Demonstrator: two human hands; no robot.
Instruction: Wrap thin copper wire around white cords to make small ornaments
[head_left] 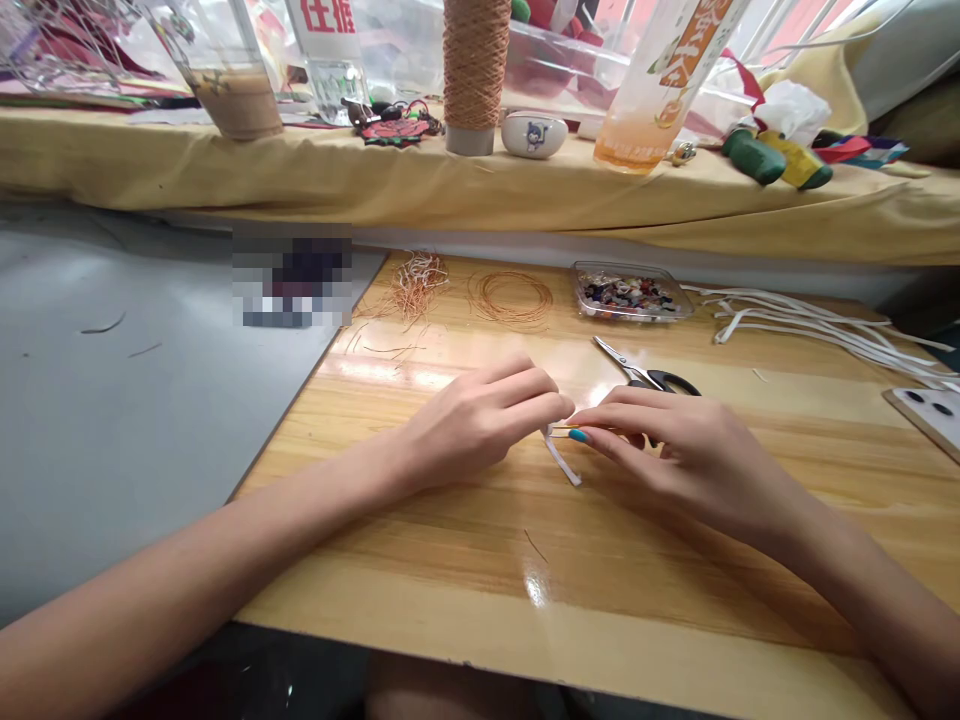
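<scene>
Just above the middle of the wooden table, my left hand [495, 415] is closed on a white strip [562, 462], whose loose end hangs down toward me. My right hand [667, 440] meets it from the right, thumb and forefinger pinching a thin copper-coloured wire [562, 428] that runs to the strip at my left fingertips. How wire and strip join is hidden by the fingers. Right behind my right hand lies a pair of scissors [626, 362] with black handles, partly covered by that hand.
Along the table's back lie tangled wire pieces [420, 285], a wire coil [512, 298], a clear box of beads [630, 293] and several white strips [817, 325]. A phone [926, 415] is at the right edge. Bottles, a cup and a thread cone [474, 75] line the cloth-covered ledge.
</scene>
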